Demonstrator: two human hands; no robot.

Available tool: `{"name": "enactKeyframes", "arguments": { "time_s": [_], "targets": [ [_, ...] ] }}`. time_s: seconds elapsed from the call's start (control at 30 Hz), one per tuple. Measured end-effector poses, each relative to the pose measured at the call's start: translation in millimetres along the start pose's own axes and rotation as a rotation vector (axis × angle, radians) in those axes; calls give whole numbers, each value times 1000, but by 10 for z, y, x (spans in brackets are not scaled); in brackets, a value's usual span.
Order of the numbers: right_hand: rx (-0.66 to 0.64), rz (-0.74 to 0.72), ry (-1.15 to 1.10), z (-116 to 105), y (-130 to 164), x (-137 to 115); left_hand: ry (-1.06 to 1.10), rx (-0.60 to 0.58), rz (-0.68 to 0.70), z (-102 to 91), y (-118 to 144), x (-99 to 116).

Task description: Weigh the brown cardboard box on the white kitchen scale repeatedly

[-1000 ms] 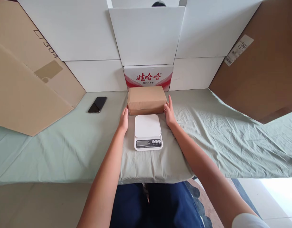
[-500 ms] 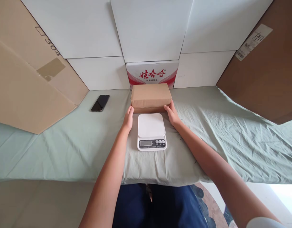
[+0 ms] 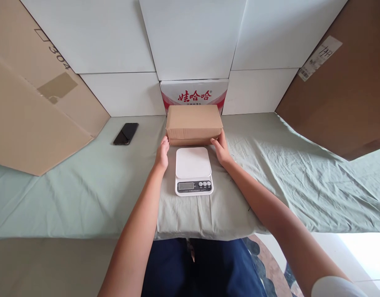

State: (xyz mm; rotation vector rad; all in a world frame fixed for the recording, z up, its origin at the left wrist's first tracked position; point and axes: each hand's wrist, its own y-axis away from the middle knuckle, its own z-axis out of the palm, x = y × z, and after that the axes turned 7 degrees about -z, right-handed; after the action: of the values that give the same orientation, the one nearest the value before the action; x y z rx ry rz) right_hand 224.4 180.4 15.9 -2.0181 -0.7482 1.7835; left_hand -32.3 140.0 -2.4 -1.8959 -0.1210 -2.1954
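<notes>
Brown cardboard is what both hands meet here: a closed cardboard box just behind the kitchen scale, on the pale green cloth. Taking the scale as the landmark, the left hand sits at its far left corner with the fingertips pressed to the box's lower left edge, and the right hand at its far right corner, fingers against the box's lower right edge. The box is clamped between the two open palms rather than wrapped by curled fingers; whether it has left the cloth I cannot tell, though its near edge looks close above it. The scale's white platform is bare and its display faces the person. I judge this to be the grasping step, with a level, two-sided squeeze needed so the box does not tip or slip. Far left of the scale lies a black phone; straight behind it, past the box, stands a red-and-white printed carton.
</notes>
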Motion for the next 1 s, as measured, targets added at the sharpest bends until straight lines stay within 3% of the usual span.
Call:
{"name": "enactKeyframes", "arguments": {
  "time_s": [0.17, 0.4, 0.73, 1.0],
  "targets": [
    [30, -112, 39, -78, 365, -198, -2, -12, 188, 5, 483, 290],
    [-42, -98, 79, -187, 975, -493, -15, 49, 116, -98, 1208, 239],
    [-72, -88, 94, -187, 1021, -556, -9, 83, 85, -180, 1483, 125],
    [-56, -76, 86, -179, 1017, -587, -35, 86, 64, -203, 1508, 95]
  ]
}}
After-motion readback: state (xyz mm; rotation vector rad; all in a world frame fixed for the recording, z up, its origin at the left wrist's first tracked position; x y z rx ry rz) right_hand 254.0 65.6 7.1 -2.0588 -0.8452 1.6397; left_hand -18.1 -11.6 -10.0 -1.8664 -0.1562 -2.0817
